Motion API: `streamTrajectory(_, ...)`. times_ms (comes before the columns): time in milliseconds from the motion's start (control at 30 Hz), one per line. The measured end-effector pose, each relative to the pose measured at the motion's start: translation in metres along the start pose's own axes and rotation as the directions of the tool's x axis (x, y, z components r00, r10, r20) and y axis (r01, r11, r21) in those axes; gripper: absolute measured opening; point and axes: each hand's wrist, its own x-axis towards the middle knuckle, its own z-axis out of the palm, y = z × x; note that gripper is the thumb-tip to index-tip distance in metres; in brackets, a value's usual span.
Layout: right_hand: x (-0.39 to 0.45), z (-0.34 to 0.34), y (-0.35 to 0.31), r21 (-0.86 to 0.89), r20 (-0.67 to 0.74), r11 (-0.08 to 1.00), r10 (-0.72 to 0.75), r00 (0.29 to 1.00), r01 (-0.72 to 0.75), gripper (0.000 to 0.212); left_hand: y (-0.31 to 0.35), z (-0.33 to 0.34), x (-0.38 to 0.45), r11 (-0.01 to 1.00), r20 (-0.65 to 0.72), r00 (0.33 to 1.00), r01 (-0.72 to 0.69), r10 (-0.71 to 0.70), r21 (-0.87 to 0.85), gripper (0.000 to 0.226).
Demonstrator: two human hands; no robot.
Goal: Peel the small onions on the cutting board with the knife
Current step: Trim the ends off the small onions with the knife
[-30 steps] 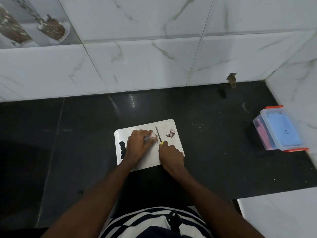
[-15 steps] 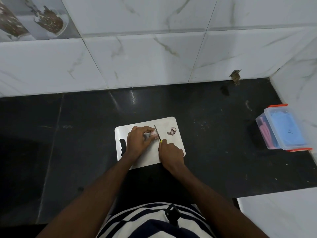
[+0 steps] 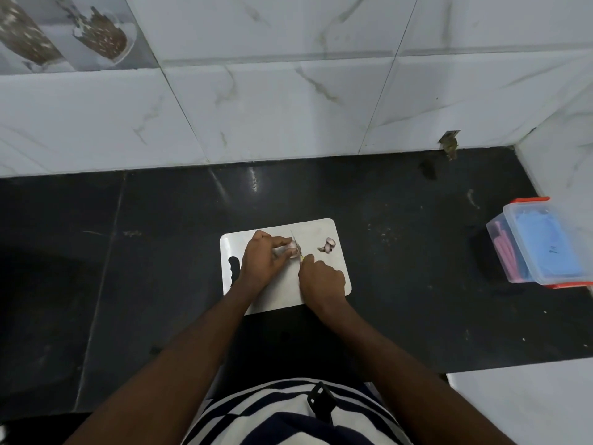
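A white cutting board lies on the black counter. My left hand pinches a small pale onion against the board between thumb and fingers. My right hand grips a small knife by its yellow handle, mostly hidden in the fist. The thin blade points away from me and rests against the onion's right side. Purple onion pieces and peel lie apart near the board's right edge.
A clear plastic box with orange clips, holding blue and pink items, stands at the counter's right end by the side wall. White marble tiles back the counter. A white surface sits at the lower right.
My left hand has shifted its fingers on the onion, exposing it more at the fingertips. The knife blade has come in from beside the onion to touch its right side.
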Motion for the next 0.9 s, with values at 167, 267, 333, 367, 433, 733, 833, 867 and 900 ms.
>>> streamTrajectory(167, -0.005, 0.005, 0.005, 0.012, -0.004, 1.0, 0.018, 1.0, -0.018, 0.03, 0.007, 0.001, -0.002, 0.999, -0.031, 0.999, 0.034, -0.035, -0.012, 0.031)
streamTrajectory(267, 0.007, 0.003, 0.0, 0.043, 0.044, 0.999, 0.024, 0.999, -0.026, 0.02, 0.007, 0.0, -0.002, 0.999, -0.011, 1.0, 0.024, -0.023, 0.039, 0.032)
streamTrajectory(333, 0.016, -0.001, -0.002, 0.047, 0.059, 0.999, 0.002, 0.998, -0.005, 0.02, 0.008, -0.001, -0.002, 0.998, -0.01, 1.0, 0.014, -0.014, 0.062, 0.031)
streamTrajectory(367, 0.016, -0.002, -0.001, 0.05, 0.058, 0.999, -0.003, 0.998, 0.0, 0.02, 0.008, -0.002, -0.001, 0.998, -0.016, 1.0, 0.02, -0.019, 0.064, 0.032)
streamTrajectory(433, 0.007, 0.001, 0.002, 0.061, 0.037, 0.998, 0.006, 0.999, -0.008, 0.02, 0.009, -0.003, 0.0, 0.998, -0.02, 1.0, 0.024, -0.022, 0.066, 0.03)
streamTrajectory(733, 0.018, 0.002, -0.004, 0.078, 0.033, 0.997, 0.015, 0.999, -0.018, 0.019, 0.013, -0.003, -0.002, 0.994, -0.014, 1.0, 0.023, -0.022, 0.105, 0.033)
streamTrajectory(833, 0.007, 0.01, -0.001, 0.092, 0.009, 0.995, 0.026, 1.0, -0.027, 0.022, 0.01, -0.002, 0.0, 0.991, -0.008, 0.999, 0.041, -0.04, 0.127, 0.039)
streamTrajectory(867, 0.0, 0.014, 0.002, 0.09, 0.002, 0.996, 0.025, 1.0, -0.025, 0.026, 0.01, -0.001, 0.0, 0.99, -0.006, 0.999, 0.054, -0.054, 0.128, 0.039)
streamTrajectory(900, -0.007, 0.019, 0.006, 0.082, -0.009, 0.996, 0.016, 1.0, -0.016, 0.03, 0.01, 0.001, -0.001, 0.991, -0.006, 0.998, 0.068, -0.067, 0.116, 0.039)
